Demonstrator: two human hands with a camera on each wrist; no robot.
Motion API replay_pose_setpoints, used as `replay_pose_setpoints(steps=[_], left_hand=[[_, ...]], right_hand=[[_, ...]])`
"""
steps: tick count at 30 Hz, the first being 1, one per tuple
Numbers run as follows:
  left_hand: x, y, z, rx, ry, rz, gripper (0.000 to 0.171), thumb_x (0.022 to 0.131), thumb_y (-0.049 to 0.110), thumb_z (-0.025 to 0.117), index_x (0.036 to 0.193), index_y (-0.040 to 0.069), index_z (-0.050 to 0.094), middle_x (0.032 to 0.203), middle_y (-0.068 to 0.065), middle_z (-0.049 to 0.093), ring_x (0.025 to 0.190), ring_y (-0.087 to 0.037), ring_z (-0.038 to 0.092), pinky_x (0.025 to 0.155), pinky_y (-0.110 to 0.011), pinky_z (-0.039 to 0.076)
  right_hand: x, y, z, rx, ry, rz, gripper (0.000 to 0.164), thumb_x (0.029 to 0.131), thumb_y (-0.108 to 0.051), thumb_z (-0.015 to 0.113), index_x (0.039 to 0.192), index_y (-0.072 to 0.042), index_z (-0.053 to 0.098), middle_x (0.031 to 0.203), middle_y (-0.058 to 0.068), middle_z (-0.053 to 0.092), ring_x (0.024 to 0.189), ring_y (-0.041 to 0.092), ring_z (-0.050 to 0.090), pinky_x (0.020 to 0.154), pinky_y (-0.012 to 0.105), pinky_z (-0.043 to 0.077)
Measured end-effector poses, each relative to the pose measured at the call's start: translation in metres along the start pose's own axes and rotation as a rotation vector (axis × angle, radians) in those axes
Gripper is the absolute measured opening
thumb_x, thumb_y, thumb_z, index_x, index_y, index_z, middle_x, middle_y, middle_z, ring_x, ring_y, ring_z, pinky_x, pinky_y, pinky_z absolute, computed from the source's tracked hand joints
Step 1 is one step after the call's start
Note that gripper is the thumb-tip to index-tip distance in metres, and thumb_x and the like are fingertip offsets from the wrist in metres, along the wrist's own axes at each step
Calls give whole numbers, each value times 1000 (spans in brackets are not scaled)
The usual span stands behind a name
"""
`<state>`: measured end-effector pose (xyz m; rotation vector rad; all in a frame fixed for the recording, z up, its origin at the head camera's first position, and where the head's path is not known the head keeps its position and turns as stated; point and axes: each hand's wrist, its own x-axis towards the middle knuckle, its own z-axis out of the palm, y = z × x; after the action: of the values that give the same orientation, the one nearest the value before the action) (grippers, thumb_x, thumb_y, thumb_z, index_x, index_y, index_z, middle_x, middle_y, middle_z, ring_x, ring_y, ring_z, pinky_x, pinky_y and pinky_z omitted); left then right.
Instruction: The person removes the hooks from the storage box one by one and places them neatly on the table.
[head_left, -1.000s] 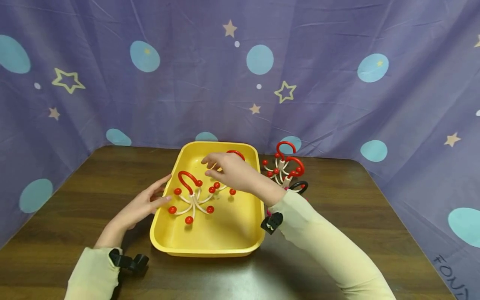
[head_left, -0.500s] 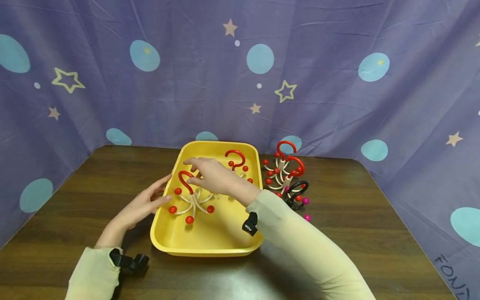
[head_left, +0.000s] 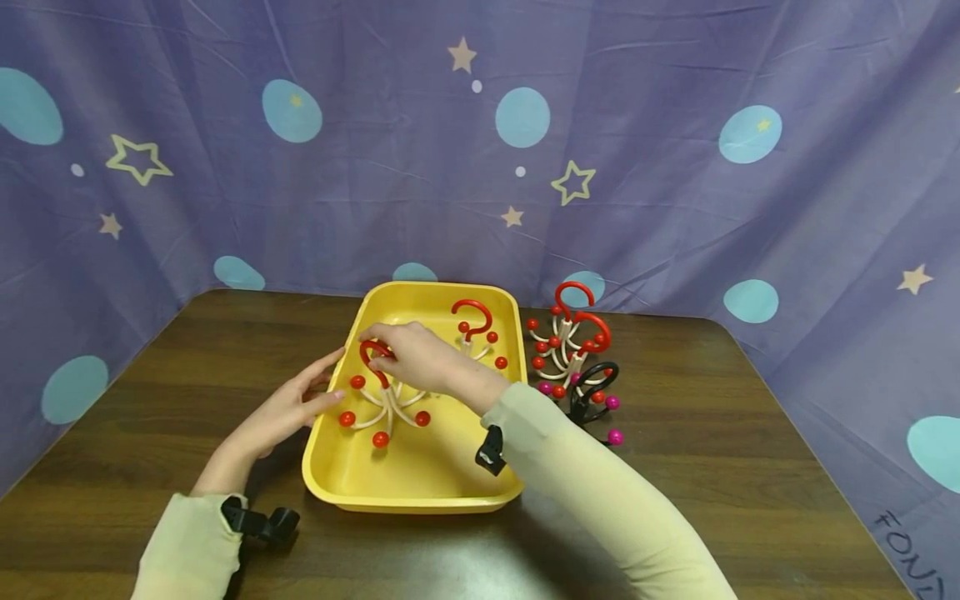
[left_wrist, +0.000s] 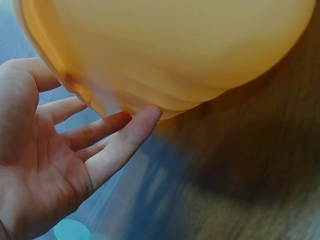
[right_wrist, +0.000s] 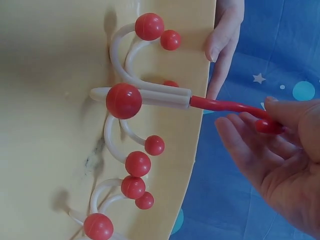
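Note:
A yellow plastic tub (head_left: 416, 504) sits on the table. Inside it stands a hook-topped hanger (head_left: 387, 402) with curved white arms ending in red balls. My right hand (head_left: 426, 358) is at its red hook, which lies between thumb and fingers in the right wrist view, where the white stem (right_wrist: 167, 96) points away from my palm. My left hand (head_left: 281, 415) rests at the tub's left side, fingers and thumb extended. In the left wrist view the thumb (left_wrist: 131, 137) reaches the tub's outer wall. Behind my right hand, a second red-hooked hanger (head_left: 489, 320) stands farther back in the tub.
Right of the tub are two more red-hooked hangers (head_left: 566, 329) and a black one (head_left: 604, 367) with magenta balls, crowded together beside my right sleeve (head_left: 585, 483). A purple curtain (head_left: 420, 167) hangs behind the wooden table (head_left: 720, 433).
My right hand has moved left and slightly toward me, from over the tub's middle to the nearer hanger's red hook, uncovering the farther hanger. My left hand has stayed at the tub's side.

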<state>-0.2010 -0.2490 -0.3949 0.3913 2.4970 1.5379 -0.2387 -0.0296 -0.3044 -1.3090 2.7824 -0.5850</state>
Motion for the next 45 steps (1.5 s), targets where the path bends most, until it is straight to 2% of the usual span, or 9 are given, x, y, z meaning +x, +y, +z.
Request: replay_pose_setpoints(steps=[7,20,29,45], left_hand=[[-1,0,1,0,2,-5,67,94,27,50,147,17,13,130,-28,39,103,-35,53,68,-35,51],[-3,0,1,8,3,-10,67,93,27,51,147,16,13,128,-27,41,101,-33,54,68,-35,50],[-5,0,-2,8,4,-4,66,94,27,50,147,18,13,129,-27,40,100,-32,54,68,-36,50],[-3,1,-3,-7,-19,9,66,94,27,50,148,19,12,131,-27,39,103,-34,53,68,-35,51]], right_hand=[[-2,0,1,22,12,1,21,92,-12,52,113,-11,57,95,-2,63,77,7,54,70,15,42],[-6,0,-10,16,50,-9,20,92,-9,51,110,-12,59,100,-2,64,82,7,56,76,16,44],[-11,4,-41,100,53,6,22,94,-16,49,114,-14,59,103,-3,61,76,10,60,63,15,46],[-34,27,-105,125,155,105,19,95,-18,48,109,-14,60,95,0,65,76,12,62,62,22,49]])
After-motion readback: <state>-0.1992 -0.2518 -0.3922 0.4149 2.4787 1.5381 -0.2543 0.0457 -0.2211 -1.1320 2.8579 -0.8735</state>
